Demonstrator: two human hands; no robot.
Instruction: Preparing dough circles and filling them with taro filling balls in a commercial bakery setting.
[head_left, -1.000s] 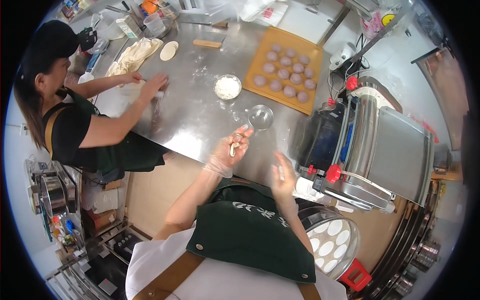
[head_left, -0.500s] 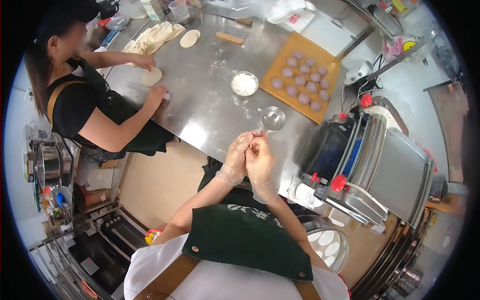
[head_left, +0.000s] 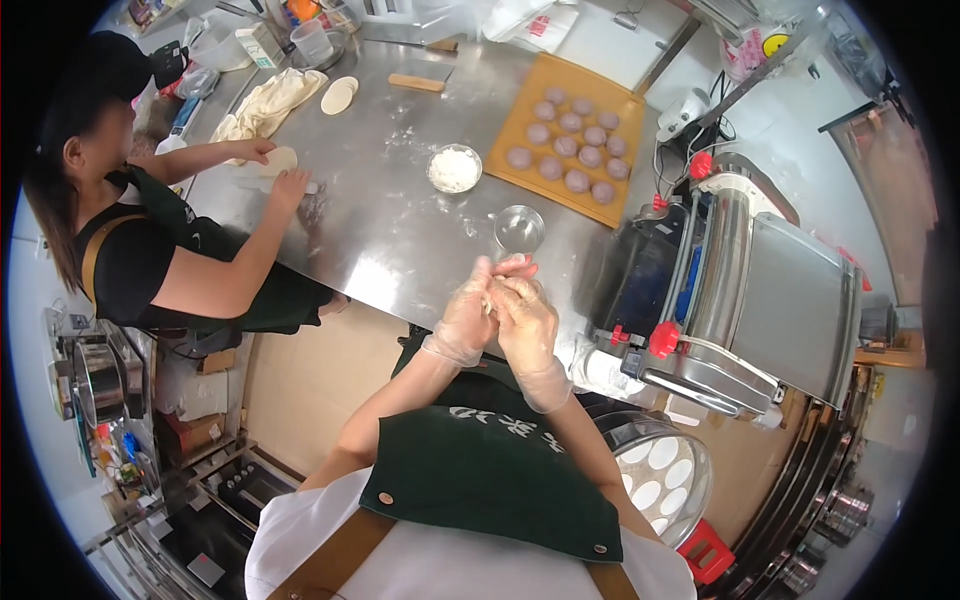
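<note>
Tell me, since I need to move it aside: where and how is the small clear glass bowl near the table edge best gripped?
Grip the glass bowl by its rim, probably from above or the near edge. It stands upright with its open mouth up on the steel table, clear of the flour bowl and the board.

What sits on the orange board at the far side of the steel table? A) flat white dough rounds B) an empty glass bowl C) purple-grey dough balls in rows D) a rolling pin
C: the orange board carries rows of purple-grey dough balls; the flat white rounds lie off it, further left on the steel table.
</note>
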